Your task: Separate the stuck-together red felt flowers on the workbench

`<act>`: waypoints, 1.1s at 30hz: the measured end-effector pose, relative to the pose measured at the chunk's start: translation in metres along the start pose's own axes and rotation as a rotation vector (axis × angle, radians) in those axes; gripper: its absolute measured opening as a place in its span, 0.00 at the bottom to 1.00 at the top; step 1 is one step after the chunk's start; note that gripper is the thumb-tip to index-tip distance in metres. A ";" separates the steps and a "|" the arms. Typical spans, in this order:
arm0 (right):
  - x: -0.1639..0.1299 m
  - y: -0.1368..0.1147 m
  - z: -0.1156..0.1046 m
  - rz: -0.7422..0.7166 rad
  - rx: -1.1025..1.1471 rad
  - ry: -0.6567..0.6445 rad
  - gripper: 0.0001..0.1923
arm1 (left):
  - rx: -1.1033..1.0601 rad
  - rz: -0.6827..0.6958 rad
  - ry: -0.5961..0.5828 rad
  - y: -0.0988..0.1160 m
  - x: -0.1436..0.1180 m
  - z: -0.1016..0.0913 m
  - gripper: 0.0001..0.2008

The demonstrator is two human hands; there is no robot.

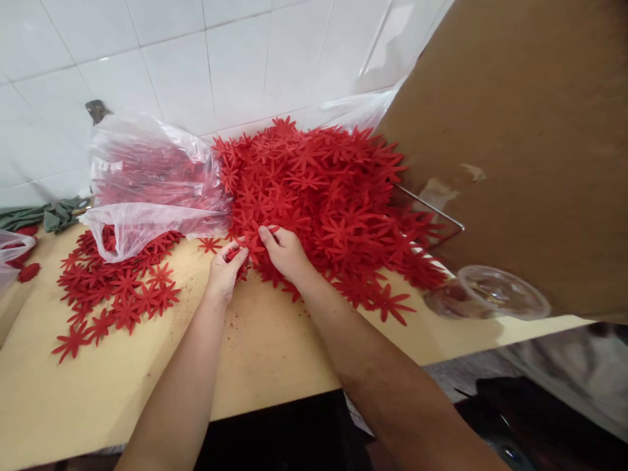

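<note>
Between my two hands is a red star-shaped flower cutout [252, 243], its thin petals spread out. My left hand [226, 268] pinches its left side between thumb and fingers. On the other side, my right hand [284, 252] grips a petal with thumb and forefinger. Just behind the hands rises a large heap of the same red cutouts [314, 190], many overlapping. A smaller pile of red cutouts [125, 291] lies to the left on the table, and a single loose cutout [210, 244] rests near my left hand.
A clear plastic bag [152, 176] full of red pieces leans near the white tiled wall [171, 78]. At the right stand a big cardboard sheet [520, 157], a bent metal wire [432, 208] and a clear plastic tub [500, 294]. Green cloth [61, 214] lies far left on the yellowish table [275, 353].
</note>
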State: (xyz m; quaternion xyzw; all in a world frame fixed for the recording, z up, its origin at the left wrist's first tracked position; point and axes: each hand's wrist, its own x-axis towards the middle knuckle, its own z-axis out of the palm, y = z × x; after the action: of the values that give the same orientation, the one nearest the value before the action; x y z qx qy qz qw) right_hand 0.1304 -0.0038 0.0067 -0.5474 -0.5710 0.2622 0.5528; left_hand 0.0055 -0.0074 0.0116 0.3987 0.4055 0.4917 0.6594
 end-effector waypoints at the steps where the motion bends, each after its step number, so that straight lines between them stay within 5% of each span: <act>1: -0.001 0.000 0.001 -0.017 -0.021 -0.024 0.20 | -0.002 -0.002 -0.007 0.000 0.000 0.001 0.19; 6: -0.007 -0.007 0.003 -0.096 -0.152 -0.186 0.19 | 0.030 0.082 0.067 0.001 0.002 0.001 0.11; 10: -0.007 -0.008 0.000 -0.096 -0.117 -0.244 0.08 | 0.002 0.067 0.163 0.002 0.004 -0.005 0.08; 18: 0.001 -0.005 -0.009 -0.018 0.062 -0.053 0.08 | -0.121 0.025 0.171 0.005 0.007 -0.011 0.11; 25: 0.004 0.005 -0.012 -0.011 -0.046 0.118 0.09 | -0.084 0.010 0.157 0.003 0.005 -0.007 0.12; 30: 0.001 -0.002 -0.011 -0.275 -0.331 0.282 0.21 | -0.016 0.033 0.146 0.000 0.005 -0.006 0.12; 33: -0.005 -0.012 -0.005 -0.342 -0.282 0.139 0.18 | 0.003 0.045 0.121 0.000 0.004 -0.006 0.12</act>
State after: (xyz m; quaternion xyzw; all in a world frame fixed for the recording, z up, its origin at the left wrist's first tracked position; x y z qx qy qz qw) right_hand 0.1302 -0.0127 0.0167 -0.5310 -0.6470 0.0439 0.5455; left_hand 0.0011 -0.0025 0.0087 0.3785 0.4363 0.5290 0.6217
